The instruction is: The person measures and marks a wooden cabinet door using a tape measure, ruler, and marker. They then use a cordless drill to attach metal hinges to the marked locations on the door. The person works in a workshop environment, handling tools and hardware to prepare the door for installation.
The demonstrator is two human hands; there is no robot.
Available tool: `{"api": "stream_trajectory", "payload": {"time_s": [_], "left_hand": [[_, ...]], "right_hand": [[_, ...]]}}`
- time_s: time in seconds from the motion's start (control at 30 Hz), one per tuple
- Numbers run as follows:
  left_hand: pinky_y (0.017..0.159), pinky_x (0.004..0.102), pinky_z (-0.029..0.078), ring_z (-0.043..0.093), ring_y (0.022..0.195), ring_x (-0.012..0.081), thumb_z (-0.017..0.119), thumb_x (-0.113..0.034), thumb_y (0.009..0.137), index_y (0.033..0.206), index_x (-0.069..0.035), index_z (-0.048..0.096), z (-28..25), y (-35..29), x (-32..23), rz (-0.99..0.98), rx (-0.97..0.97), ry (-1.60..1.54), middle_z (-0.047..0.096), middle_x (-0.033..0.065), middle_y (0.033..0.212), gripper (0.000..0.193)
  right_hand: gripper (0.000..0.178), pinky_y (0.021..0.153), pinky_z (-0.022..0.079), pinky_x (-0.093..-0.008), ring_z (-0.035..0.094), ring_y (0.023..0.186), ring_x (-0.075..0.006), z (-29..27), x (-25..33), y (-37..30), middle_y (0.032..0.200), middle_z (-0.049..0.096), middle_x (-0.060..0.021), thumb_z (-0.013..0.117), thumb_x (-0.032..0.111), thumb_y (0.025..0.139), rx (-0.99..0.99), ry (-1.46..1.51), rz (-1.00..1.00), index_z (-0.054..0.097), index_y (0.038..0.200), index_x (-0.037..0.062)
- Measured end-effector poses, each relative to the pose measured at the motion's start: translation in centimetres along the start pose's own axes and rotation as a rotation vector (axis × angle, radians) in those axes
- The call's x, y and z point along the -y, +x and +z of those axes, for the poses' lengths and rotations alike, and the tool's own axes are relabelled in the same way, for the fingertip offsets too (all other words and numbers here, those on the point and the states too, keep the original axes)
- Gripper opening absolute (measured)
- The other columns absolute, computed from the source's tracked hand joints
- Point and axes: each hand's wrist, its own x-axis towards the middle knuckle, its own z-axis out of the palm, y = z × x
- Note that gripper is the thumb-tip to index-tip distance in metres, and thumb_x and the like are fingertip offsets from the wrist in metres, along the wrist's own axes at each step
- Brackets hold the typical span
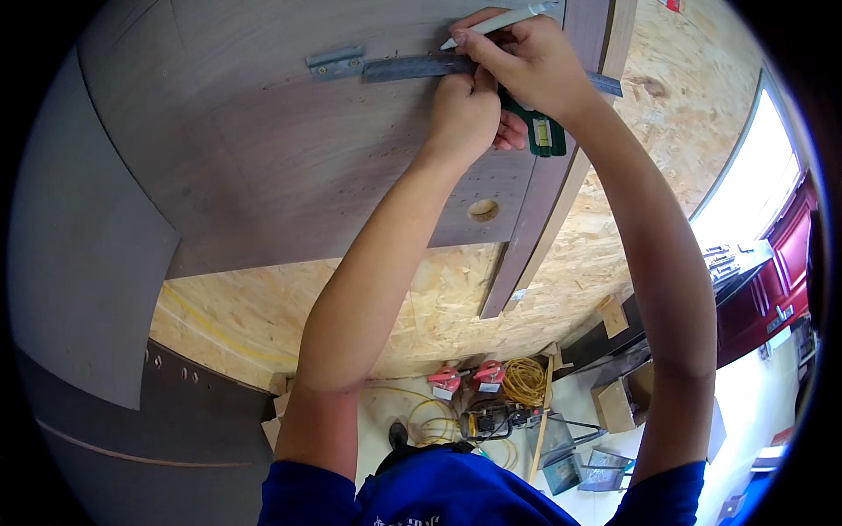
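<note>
Both my arms reach up to a grey-brown wood-grain panel point(263, 167). My left hand point(463, 121) is closed on a combination square, its steel blade point(408, 68) lying across the panel and its green head with a level vial point(544, 136) near the panel's right edge. Pinched in my right hand point(539, 66) is a white pen point(504, 24), its tip pointing left just above the blade. A small metal bracket point(336, 63) is fixed to the panel just left of the blade's end. My fingers hide part of the square.
Below my left hand the panel has a round hole point(482, 210). A wooden strip point(561, 210) runs along its right edge, against chipboard point(667, 114). On the floor are an air compressor point(491, 422), a yellow hose point(524, 381) and a cardboard box point(621, 399).
</note>
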Motion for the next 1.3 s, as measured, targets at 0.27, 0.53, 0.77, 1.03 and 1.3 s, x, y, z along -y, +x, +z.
{"api": "stream_trajectory", "payload": {"time_s": [0.27, 0.53, 0.77, 1.03, 1.3], "left_hand": [[0.048, 0.0296, 0.053, 0.066, 0.053, 0.021, 0.029, -0.031, 0.107, 0.088, 0.003, 0.06, 0.2, 0.2, 0.3, 0.037, 0.03, 0.005, 0.066, 0.0147, 0.067, 0.05], [0.048, 0.0297, 0.054, 0.066, 0.053, 0.0212, 0.031, -0.035, 0.108, 0.092, 0.003, 0.06, 0.1, 0.1, 0.1, 0.02, 0.031, -0.001, 0.067, 0.0149, 0.068, 0.051], [0.047, 0.03, 0.053, 0.066, 0.052, 0.0208, 0.034, -0.037, 0.107, 0.093, 0.002, 0.061, 0.3, 0.2, 0.5, 0.059, 0.018, 0.001, 0.066, 0.014, 0.066, 0.05], [0.049, 0.0298, 0.052, 0.065, 0.052, 0.0218, 0.034, -0.037, 0.107, 0.09, 0.003, 0.059, 0.3, 0.1, 0.1, 0.009, 0.021, -0.014, 0.067, 0.0158, 0.069, 0.051], [0.048, 0.0304, 0.053, 0.065, 0.052, 0.0221, 0.034, -0.039, 0.107, 0.092, 0.003, 0.058, 0.6, -0.1, 0.1, 0.004, -0.011, -0.014, 0.067, 0.0165, 0.069, 0.05]], "right_hand": [[0.025, 0.062, 0.051, -0.0262, 0.06, 0.065, -0.0108, 0.7, 0.4, 0.1, 0.074, 0.068, -0.0077, 0.067, 0.023, 0.094, -0.111, -0.12, -0.122, 0.072, 0.101, 0.0001], [0.025, 0.056, 0.047, -0.0292, 0.055, 0.057, -0.0128, 0.3, -0.1, -0.2, 0.066, 0.063, -0.0112, 0.069, 0.025, 0.092, -0.141, -0.149, -0.143, 0.073, 0.098, 0.0015], [0.031, 0.063, 0.053, -0.0375, 0.065, 0.065, -0.0363, 1.0, 0.8, 0.6, 0.071, 0.066, -0.0186, 0.07, 0.031, 0.086, -0.147, -0.251, -0.181, 0.072, 0.088, 0.0], [0.025, 0.06, 0.052, -0.0277, 0.064, 0.063, -0.0124, -1.5, -1.1, -1.3, 0.072, 0.069, -0.0102, 0.07, 0.023, 0.092, -0.164, -0.196, -0.117, 0.073, 0.1, -0.0009], [0.028, 0.062, 0.054, -0.0355, 0.07, 0.066, -0.0273, -3.3, -2.2, -2.1, 0.074, 0.07, -0.0154, 0.07, 0.031, 0.088, -0.209, -0.231, -0.104, 0.074, 0.092, 0.0027]]}}
